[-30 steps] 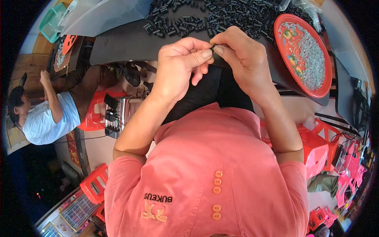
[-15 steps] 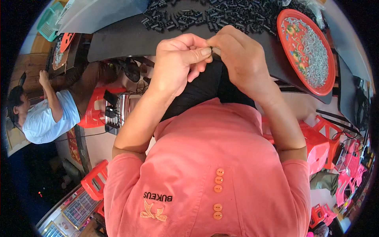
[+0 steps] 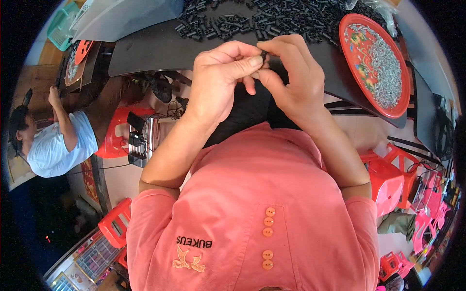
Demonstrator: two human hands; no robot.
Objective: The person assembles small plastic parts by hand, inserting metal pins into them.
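A small black part [image 3: 263, 56] is pinched in the grip of the left hand [image 3: 216, 77], near the front edge of the bench [image 3: 145, 56]. The right hand [image 3: 298, 72] is curled beside it; whether its grip is closed there cannot be told. Similar black pieces [image 3: 233, 25] are strewn beyond.

Small black tubular pieces [image 3: 238, 25] are made of low-sheen plastic; round red tray [image 3: 350, 56], glossy plastic; tiny silvery parts [image 3: 386, 75], shiny metal; black tabletop [image 3: 150, 54] is finished smooth, matt.
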